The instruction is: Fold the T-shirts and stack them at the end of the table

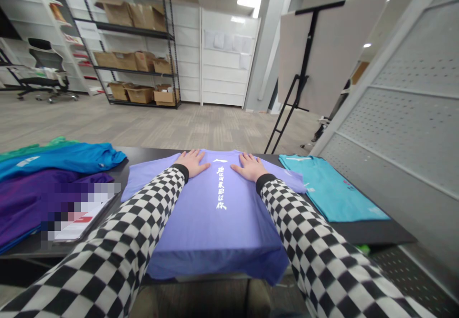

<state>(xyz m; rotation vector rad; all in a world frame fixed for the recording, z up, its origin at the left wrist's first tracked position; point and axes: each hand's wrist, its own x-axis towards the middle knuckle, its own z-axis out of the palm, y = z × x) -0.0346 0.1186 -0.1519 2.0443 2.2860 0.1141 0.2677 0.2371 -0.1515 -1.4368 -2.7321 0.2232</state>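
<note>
A lavender T-shirt (pixel 247 222) lies spread on the dark table, its collar at the far edge and both sleeves out to the sides. White printed characters run down its middle, and its lower hem hangs over the near edge. My left hand (pixel 193 163) rests flat near the left shoulder of the shirt, fingers spread. On the opposite shoulder, my right hand (pixel 250 167) also lies flat with its fingers apart. Neither hand grips the cloth. The checkered sleeves of my arms cover parts of the shirt's sides.
A folded turquoise shirt (pixel 330 189) lies at the right, touching the lavender sleeve. Blue (pixel 82 158) and purple shirts (pixel 32 198) are heaped at the left beside a partly blurred flat white item (pixel 77 222). Beyond the table stand a board on an easel (pixel 322 55) and a shelf of cardboard boxes (pixel 139 62).
</note>
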